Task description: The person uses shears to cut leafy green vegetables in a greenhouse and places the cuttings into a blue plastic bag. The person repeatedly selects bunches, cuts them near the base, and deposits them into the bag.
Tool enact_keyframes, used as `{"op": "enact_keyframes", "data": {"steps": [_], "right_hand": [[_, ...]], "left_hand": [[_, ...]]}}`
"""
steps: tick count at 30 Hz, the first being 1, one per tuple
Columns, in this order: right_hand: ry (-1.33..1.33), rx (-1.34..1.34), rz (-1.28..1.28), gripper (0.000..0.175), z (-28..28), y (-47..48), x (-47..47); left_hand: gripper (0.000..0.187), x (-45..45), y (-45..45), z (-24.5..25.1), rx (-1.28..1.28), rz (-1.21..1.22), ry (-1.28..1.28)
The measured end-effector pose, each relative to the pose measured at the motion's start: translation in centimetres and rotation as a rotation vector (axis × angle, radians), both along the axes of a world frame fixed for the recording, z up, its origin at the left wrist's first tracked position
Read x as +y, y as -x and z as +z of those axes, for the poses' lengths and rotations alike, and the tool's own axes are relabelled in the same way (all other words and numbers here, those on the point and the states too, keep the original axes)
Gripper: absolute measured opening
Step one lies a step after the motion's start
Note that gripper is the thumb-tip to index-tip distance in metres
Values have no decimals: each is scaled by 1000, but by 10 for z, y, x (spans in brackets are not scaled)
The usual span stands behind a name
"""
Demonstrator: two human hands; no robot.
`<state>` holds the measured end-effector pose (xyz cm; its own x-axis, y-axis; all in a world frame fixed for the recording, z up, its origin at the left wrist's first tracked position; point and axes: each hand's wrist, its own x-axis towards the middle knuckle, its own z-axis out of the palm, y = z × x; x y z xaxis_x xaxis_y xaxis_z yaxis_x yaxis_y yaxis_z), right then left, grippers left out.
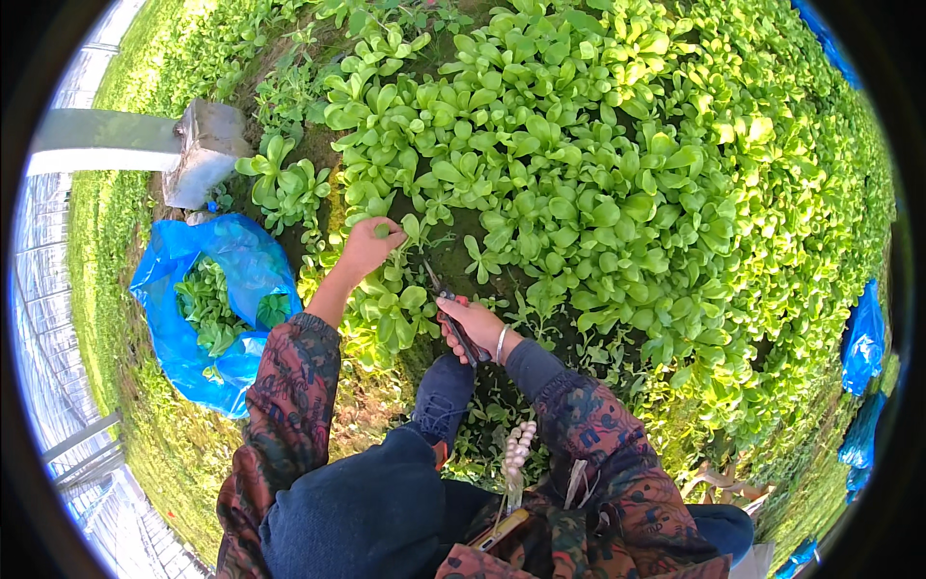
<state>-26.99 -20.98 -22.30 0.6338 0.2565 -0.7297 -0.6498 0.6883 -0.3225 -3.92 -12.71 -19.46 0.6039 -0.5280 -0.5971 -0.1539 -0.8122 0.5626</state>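
Note:
My left hand [370, 246] pinches a small green leafy plant [411, 230] between thumb and fingers, at the near left edge of a dense leafy bed. To its right, my right hand [470, 329] is closed around pruning snips [454, 311] with red-and-black handles. The narrow metal blades point up and left, close to the stems just below the left hand; whether they touch a stem I cannot tell. An open blue plastic bag [253, 257] stands on the left, beside my left forearm, with picked green leaves [210, 304] inside.
A concrete footing [210, 155] with a pale post [108, 137] stands behind the bag. Leafy plants [593, 181] cover the ground ahead and to the right. My dark shoe [441, 398] is just below the hands. More blue bags [863, 340] lie at the far right.

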Motion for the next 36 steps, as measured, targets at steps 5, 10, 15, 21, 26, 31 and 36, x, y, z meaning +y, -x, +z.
{"op": "enact_keyframes", "data": {"steps": [5,10,15,21,26,31,36], "right_hand": [[-11,-71,91,48,21,63,-12],[20,75,3,50,16,101,-39],[134,39,-18,53,-3,75,-43],[121,1,40,54,-1,54,-43],[88,27,38,55,-5,56,-42],[86,37,11,54,-5,50,-42],[222,21,-39,50,-6,45,-45]], "left_hand": [[30,26,4,19,645,541,458],[17,-6,30,19,831,421,514],[25,-36,58,-1,369,-45,251],[36,-52,84,-10,-154,-503,209],[17,-34,63,-31,-73,-221,269],[15,-28,61,-44,96,-65,281],[16,-34,62,-33,198,-28,198]]}}
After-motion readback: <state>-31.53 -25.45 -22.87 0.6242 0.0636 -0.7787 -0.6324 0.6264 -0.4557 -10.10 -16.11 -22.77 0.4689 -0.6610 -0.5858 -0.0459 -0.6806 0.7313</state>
